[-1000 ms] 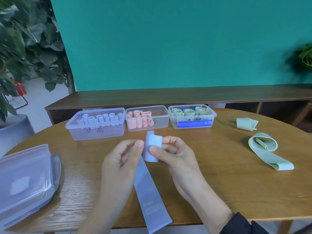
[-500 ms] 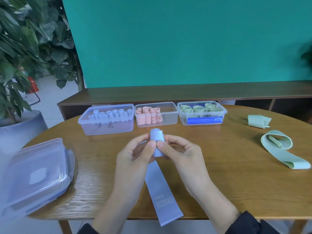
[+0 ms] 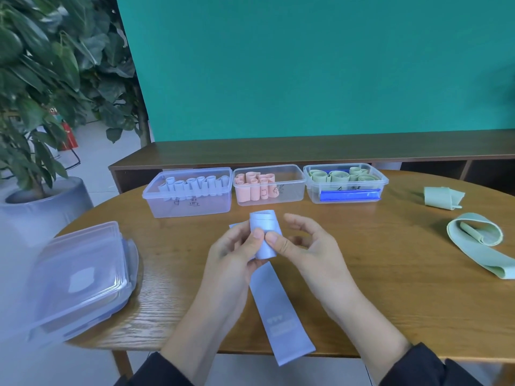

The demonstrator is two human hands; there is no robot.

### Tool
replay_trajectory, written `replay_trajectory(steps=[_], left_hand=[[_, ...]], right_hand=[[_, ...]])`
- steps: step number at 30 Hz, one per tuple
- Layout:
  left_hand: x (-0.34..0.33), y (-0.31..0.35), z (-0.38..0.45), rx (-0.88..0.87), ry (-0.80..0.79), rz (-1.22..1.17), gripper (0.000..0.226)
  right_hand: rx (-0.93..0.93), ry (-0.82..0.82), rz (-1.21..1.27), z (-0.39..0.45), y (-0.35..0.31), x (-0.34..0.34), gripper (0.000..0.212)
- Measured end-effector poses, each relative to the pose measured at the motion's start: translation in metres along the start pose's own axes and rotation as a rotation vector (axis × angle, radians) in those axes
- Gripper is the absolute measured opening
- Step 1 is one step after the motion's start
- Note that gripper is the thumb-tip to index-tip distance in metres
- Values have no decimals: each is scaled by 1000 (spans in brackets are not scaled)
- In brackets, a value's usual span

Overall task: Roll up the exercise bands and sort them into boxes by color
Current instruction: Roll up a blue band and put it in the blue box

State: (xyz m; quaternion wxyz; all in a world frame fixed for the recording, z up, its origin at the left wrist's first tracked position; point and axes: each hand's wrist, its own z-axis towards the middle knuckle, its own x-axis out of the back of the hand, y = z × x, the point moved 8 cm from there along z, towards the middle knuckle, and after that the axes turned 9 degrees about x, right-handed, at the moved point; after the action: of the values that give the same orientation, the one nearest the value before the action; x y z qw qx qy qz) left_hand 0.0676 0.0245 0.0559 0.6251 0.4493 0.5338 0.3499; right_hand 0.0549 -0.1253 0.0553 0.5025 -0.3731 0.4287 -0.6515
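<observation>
The thumbs of the left hand [image 3: 234, 252] and the right hand [image 3: 309, 246] press side by side on the rolled part of a blue band [image 3: 264, 235], and the fingers curl behind it, so both hands pinch the roll above the table [image 3: 362, 288]. Below the fingers the flat end of the band runs over the near table edge. Beyond the fingers stand three boxes in a row, the blue box [image 3: 189, 199], the pink box [image 3: 269, 185] and the green box [image 3: 345, 182], each with rolls inside; far right of the fingers lie a folded green band [image 3: 441, 197] and a loose green band [image 3: 479, 240], and far left lies a stack of lids [image 3: 80, 271].
</observation>
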Motion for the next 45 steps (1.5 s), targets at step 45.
replay_trajectory(steps=[45], left_hand=[[178,91,18,-272,710,87,21]], right_hand=[[193,-393,-502,238,-18,-271,20]])
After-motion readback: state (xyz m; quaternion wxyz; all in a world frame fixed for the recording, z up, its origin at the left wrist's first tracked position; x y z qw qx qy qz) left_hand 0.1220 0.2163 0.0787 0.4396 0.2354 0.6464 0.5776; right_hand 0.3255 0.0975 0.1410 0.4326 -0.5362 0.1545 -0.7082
